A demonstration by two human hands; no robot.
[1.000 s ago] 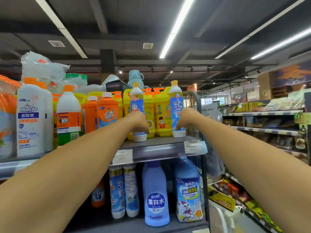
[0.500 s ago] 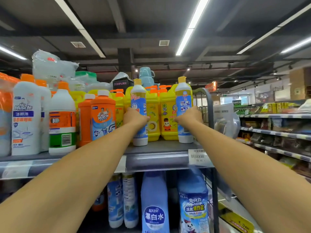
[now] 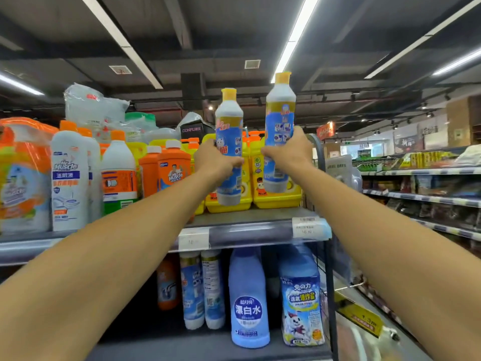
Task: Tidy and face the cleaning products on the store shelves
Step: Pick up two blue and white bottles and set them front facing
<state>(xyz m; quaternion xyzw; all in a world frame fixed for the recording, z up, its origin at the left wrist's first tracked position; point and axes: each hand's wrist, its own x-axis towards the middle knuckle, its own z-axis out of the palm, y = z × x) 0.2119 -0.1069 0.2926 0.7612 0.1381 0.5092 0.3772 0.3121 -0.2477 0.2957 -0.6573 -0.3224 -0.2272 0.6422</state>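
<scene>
Nearest me, the lower shelf (image 3: 169,347) carries a pair of slim bottles (image 3: 203,287) that look like the same product as the two in hand. Above it, the front strip of the top shelf (image 3: 247,213) now lies bare. A second ago both blue-labelled bottles stood there; now they are lifted clear of it. The left hand (image 3: 216,162) has its grip wrapped round the middle of the left bottle (image 3: 229,131), upright, its base hanging just above the shelf. The right hand (image 3: 289,152) holds the right bottle (image 3: 279,108) the same way, a little higher. Behind both, the yellow jugs (image 3: 276,196) stand in a row, no longer blocked from view. I'd guess the pair were strays and are heading down to join their match, though the destination isn't settled yet.
</scene>
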